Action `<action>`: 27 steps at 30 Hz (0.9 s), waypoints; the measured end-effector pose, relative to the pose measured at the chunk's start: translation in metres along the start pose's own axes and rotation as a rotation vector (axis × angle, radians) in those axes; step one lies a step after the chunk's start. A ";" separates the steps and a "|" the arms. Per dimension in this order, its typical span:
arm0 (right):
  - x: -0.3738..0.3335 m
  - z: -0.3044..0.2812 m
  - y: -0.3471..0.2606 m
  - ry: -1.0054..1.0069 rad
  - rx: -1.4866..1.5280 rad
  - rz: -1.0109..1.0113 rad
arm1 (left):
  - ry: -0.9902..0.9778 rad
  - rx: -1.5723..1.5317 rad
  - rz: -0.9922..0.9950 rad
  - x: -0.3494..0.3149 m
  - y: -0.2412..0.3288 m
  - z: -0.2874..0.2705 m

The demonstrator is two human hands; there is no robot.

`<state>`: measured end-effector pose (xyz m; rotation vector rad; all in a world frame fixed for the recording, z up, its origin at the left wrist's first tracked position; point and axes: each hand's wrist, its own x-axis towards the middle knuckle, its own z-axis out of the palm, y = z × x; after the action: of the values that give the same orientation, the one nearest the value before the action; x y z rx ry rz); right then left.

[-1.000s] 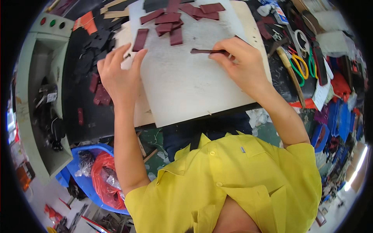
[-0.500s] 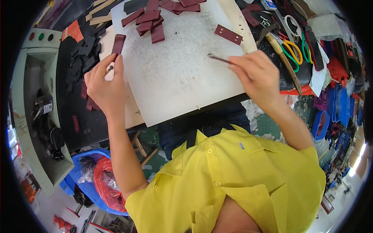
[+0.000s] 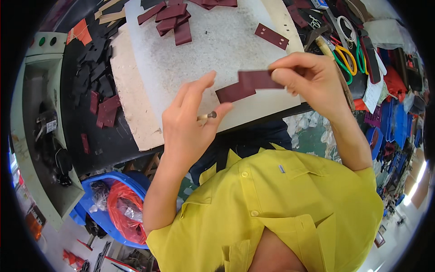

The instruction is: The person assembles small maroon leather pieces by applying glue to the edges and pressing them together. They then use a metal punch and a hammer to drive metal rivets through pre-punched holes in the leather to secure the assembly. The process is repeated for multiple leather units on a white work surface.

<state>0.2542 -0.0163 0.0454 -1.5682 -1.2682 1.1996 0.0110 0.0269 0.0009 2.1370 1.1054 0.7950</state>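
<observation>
Above white speckled work board (image 3: pixel 217 50), frame centre: right hand (image 3: pixel 308 79) pinches dark maroon leather strip (image 3: pixel 247 85) at its 3 o'clock end. Left hand (image 3: pixel 190 127), at strip's 8 o'clock, grips small metal-tipped tool (image 3: pixel 209 115), fingers raised. Pile of maroon leather pieces (image 3: pixel 172 18) at 12 o'clock.

The right end of the dark red strip (image 3: pixel 247 86) is covered by the right hand (image 3: pixel 308 79); the small tool (image 3: pixel 207 116) is mostly hidden in the left hand (image 3: pixel 190 127).
</observation>
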 end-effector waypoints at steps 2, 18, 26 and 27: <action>0.006 0.009 0.000 -0.131 -0.024 0.084 | -0.024 -0.005 0.020 -0.006 -0.007 0.000; 0.033 0.028 0.012 -0.246 -0.316 0.054 | 0.009 0.008 0.111 -0.014 -0.011 0.004; 0.029 0.011 0.032 -0.186 -0.518 -0.611 | -0.108 0.048 0.142 -0.005 -0.009 -0.004; 0.026 0.012 0.036 -0.227 -0.486 -0.663 | -0.113 0.042 0.141 -0.003 -0.009 -0.005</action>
<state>0.2533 0.0021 0.0035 -1.1669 -2.1339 0.6755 0.0013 0.0294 -0.0031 2.2848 0.9295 0.7089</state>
